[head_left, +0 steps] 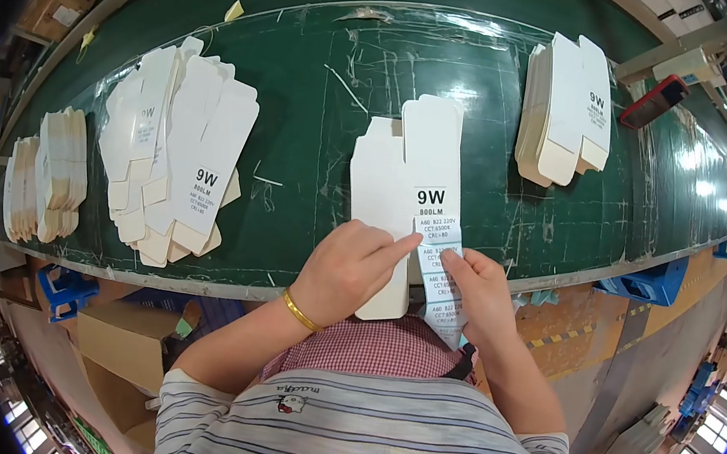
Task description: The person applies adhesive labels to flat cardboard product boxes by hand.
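Observation:
A flat white carton [429,150] printed "9W 800LM" lies on the green table in front of me. My left hand [350,270], a gold bracelet at its wrist, rests over the carton. Its index finger is stretched out and touches a small printed label at the carton's lower right, below the print; the other fingers are curled, the thumb hidden. Between thumb and fingers, my right hand [480,297] pinches a strip of labels [441,286] with light blue backing. The strip's top meets the carton, and its lower end hangs past the table edge towards my lap.
Fanned flat cartons [214,131] lie to the left, with smaller stacks [62,162] farther left. At the right stand a carton stack [566,115] and a red-edged phone [655,101]. Below the table are an open cardboard box [117,334] and blue stools [655,280].

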A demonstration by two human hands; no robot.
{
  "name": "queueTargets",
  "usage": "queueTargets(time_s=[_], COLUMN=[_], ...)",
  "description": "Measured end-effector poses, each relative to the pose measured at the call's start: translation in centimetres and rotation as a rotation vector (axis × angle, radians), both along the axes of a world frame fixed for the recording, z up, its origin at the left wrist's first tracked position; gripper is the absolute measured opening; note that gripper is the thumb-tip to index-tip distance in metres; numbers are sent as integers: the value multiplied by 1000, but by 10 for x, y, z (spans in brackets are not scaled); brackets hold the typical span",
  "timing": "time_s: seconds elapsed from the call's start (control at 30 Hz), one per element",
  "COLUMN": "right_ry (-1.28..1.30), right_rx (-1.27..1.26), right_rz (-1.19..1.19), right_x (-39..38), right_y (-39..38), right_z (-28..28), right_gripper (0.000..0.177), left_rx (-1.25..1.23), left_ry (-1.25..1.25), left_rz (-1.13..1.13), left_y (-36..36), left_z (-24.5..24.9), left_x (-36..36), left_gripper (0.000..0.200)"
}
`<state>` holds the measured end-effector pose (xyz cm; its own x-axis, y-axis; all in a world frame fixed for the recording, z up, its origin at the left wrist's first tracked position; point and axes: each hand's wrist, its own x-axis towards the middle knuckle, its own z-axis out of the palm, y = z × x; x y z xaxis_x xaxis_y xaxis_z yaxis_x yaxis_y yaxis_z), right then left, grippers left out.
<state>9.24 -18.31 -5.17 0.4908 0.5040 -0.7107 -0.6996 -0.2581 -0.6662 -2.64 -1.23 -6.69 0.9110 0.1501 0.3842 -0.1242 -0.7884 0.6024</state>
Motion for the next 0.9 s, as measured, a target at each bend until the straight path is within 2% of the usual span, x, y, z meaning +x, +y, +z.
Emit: queueTargets(time_s=[0.63, 0.9], right_ry=[83, 68], right_rx=[-8, -30], right_rz=[-33, -64], right_x=[0, -2], right_y=[3, 7], right_z=[6, 7], right_gripper=[25, 20], left_rx=[20, 13], left_ry=[57, 67], left_rz=[33, 35], left_y=[-1, -1], left_z=[4, 5], left_x=[7, 8], left_gripper=[40, 40])
